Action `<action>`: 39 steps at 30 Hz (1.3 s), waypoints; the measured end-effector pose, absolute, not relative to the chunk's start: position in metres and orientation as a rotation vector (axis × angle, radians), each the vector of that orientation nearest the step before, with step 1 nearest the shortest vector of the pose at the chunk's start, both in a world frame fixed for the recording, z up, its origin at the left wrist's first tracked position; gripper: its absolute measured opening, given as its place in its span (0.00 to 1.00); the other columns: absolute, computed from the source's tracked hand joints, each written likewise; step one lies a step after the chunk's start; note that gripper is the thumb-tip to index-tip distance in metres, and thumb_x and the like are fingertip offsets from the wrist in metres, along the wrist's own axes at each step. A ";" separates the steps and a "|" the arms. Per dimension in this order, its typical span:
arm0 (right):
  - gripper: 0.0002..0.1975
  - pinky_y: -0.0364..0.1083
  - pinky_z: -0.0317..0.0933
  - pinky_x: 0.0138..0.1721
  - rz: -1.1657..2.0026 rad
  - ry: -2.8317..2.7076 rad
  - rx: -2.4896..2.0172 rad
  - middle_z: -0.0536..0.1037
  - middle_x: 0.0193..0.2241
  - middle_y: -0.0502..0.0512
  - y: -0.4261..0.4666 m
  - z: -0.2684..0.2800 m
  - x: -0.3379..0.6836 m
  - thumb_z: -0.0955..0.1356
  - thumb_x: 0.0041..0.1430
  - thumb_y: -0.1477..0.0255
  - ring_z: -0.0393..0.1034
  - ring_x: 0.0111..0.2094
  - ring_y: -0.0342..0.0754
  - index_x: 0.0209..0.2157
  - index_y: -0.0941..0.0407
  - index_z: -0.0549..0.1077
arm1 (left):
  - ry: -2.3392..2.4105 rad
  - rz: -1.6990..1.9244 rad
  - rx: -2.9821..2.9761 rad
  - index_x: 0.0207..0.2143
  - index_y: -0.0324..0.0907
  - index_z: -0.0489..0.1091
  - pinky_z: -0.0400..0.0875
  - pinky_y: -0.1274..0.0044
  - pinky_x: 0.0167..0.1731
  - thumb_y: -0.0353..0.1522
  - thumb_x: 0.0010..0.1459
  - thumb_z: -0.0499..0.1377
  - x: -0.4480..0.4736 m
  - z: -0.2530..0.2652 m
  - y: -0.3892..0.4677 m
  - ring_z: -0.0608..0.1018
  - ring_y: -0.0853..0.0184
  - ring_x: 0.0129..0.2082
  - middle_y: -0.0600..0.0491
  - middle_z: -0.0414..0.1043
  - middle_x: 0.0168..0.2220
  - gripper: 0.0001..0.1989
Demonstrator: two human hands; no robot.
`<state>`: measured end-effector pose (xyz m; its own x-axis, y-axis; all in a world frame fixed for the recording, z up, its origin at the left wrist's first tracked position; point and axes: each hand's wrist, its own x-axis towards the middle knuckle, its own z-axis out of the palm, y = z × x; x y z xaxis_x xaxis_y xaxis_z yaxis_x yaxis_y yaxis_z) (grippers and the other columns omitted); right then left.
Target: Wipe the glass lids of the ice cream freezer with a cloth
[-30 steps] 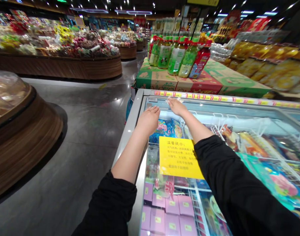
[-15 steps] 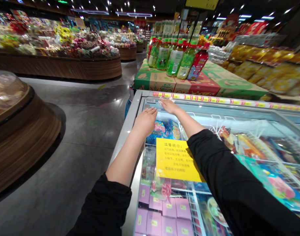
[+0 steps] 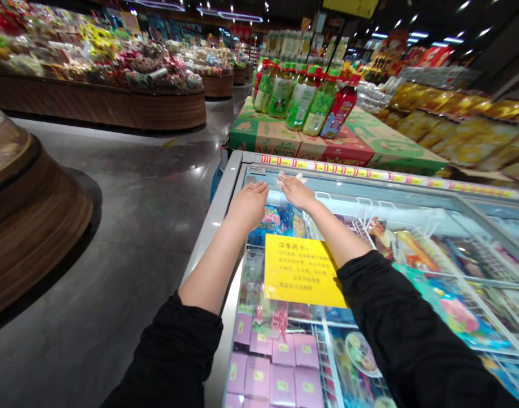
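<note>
A chest freezer's glass lid (image 3: 353,198) stretches in front of me. My right hand (image 3: 298,191) presses a crumpled white tissue (image 3: 299,178) onto the far left part of the glass, just below the rear frame. Beside it, my left hand (image 3: 249,208) rests on the glass near the left frame, fingers stretched forward and nothing seen in them. A yellow notice (image 3: 304,272) with printed writing lies on the lid below my right forearm. Through the glass show pink-purple boxes (image 3: 259,377) and blue packages (image 3: 276,218) in wire baskets.
Behind the freezer, green and red drink bottles (image 3: 302,99) stand on printed cartons (image 3: 276,139). Price labels (image 3: 336,169) line the rear frame. To the left are grey floor (image 3: 157,209) and rounded wooden display stands (image 3: 38,215). Yellow packs (image 3: 446,124) are stacked at right.
My right hand and the tissue have slid a little right and toward me across the glass. My left hand stays at nearly the same spot. The view has shifted slightly.
</note>
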<state>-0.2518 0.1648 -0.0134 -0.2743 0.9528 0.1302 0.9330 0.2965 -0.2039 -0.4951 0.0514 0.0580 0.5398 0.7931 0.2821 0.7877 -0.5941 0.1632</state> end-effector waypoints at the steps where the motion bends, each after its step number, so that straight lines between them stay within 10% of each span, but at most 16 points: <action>1: 0.32 0.62 0.45 0.77 0.127 -2.366 -1.700 0.60 0.75 0.57 0.165 -0.013 -0.259 0.54 0.78 0.60 0.52 0.76 0.60 0.75 0.56 0.62 | 1.411 0.511 2.748 0.65 0.29 0.71 0.60 0.65 0.74 0.16 0.65 0.53 -0.495 0.057 0.052 0.69 0.57 0.72 0.37 0.70 0.68 0.27; 39: 0.33 0.65 0.47 0.76 0.160 -2.371 -1.710 0.58 0.76 0.54 0.095 -0.001 -0.219 0.53 0.77 0.56 0.51 0.77 0.61 0.75 0.51 0.60 | 1.434 0.504 2.722 0.65 0.33 0.72 0.62 0.64 0.73 0.17 0.64 0.52 -0.495 0.060 0.052 0.70 0.57 0.71 0.40 0.69 0.69 0.29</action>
<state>-0.2194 0.0953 -0.0009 -0.3026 0.9469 0.1089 0.9236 0.3195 -0.2117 -0.4954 0.0516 0.0596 0.5248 0.8068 0.2714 0.7990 -0.5769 0.1697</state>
